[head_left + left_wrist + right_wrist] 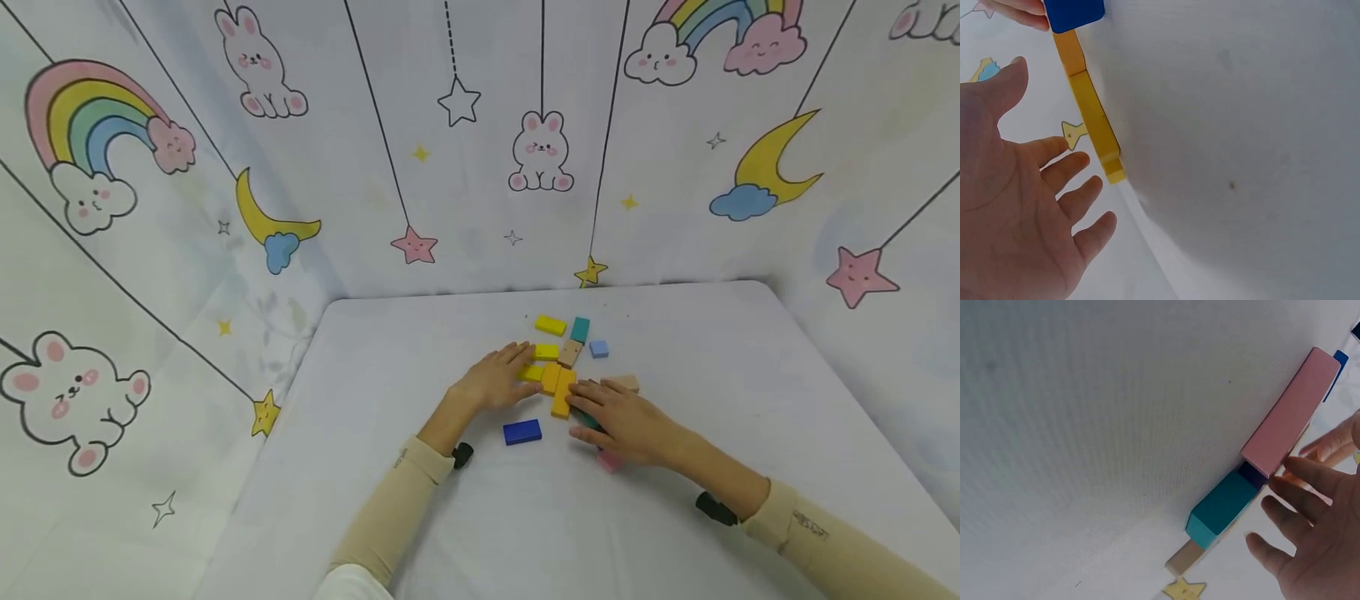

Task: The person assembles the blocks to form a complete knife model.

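- Left hand (495,379): fingers wide, just beyond the dark blue block (522,432).
- Right hand (626,421): fingers wide, right of the dark blue block.
- 2 orange blocks (562,397): beyond the dark blue block, rightward.

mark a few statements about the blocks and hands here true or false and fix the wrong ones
1. The two orange blocks lie side by side. True.
2. The left hand is curled tightly round the pink block. False: its fingers are extended by the yellow blocks, and the pink block is by the right hand.
3. The dark blue block lies apart from the orange blocks. True.
4. In the head view, the light blue block lies nearer than the dark blue block. False: the light blue block lies farther back.
5. The right hand partly hides the pink block in the head view. True.
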{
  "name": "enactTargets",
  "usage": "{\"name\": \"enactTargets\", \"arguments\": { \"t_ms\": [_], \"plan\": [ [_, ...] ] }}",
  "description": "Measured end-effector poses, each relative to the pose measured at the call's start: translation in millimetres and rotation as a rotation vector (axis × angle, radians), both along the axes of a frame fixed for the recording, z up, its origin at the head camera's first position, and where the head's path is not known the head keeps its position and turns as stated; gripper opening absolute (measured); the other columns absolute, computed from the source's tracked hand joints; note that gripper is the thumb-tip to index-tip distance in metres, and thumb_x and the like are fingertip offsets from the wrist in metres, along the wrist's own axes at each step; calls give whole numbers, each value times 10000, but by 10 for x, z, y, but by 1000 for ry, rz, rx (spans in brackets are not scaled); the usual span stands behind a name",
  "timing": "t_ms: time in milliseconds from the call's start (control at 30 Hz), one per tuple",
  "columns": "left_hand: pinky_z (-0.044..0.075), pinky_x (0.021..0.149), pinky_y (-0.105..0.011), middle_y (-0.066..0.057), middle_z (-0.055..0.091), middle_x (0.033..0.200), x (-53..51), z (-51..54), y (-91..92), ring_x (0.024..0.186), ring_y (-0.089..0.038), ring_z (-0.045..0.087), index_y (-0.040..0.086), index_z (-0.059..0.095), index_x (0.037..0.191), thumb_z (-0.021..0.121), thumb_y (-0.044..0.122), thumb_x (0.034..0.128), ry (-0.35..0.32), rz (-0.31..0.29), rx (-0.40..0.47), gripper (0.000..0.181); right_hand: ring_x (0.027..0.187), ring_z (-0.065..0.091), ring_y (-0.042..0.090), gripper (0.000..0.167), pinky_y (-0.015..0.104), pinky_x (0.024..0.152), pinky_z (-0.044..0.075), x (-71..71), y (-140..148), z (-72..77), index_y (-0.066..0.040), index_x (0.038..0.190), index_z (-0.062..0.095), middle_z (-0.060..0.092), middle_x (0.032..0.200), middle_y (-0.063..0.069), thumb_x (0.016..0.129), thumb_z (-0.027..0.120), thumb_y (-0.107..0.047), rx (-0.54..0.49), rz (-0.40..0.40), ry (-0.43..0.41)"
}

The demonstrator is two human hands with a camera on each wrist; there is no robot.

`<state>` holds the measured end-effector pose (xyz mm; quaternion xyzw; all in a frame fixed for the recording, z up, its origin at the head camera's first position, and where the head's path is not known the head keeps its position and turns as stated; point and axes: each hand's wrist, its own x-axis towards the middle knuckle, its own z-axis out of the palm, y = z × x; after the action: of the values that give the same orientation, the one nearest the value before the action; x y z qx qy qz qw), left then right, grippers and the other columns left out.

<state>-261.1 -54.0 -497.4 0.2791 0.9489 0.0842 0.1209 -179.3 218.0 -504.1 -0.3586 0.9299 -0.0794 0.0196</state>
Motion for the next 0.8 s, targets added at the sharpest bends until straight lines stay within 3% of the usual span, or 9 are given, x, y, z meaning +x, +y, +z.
{"name": "enactTargets", "arguments": {
  "t_ms": [300,400,600,800],
  "plan": [
    [199,1286,-446,-26,211,1735,22,-21,27,1593,-216,201,215,176,1689,412,677,1037,-6,17,-47,834,1479,427,377,701,595,1228,285,43,-43,-11,-97,1508,565,493,1576,155,1056,449,-620,23,39,61],
    [199,1286,-459,-24,218,1734,18,19,39,1591,-218,208,217,175,1690,419,679,1034,-8,29,-53,838,1461,446,394,665,601,1219,300,42,-51,7,-125,1481,602,513,1557,157,1058,451,-616,33,56,92],
    [203,1285,-453,-12,229,1730,81,23,15,1590,-217,211,222,174,1690,406,688,1033,4,56,-78,838,1436,459,442,644,621,1204,313,113,-109,23,-132,1465,620,516,1535,174,1052,482,-606,22,62,77],
    [230,1278,-453,-8,254,1722,114,87,-27,1584,-224,231,209,246,1676,408,678,1039,22,79,-97,807,1290,591,326,706,502,1066,519,158,-187,48,-132,1488,591,508,1502,159,1040,445,-658,19,45,10]
  ]
}}
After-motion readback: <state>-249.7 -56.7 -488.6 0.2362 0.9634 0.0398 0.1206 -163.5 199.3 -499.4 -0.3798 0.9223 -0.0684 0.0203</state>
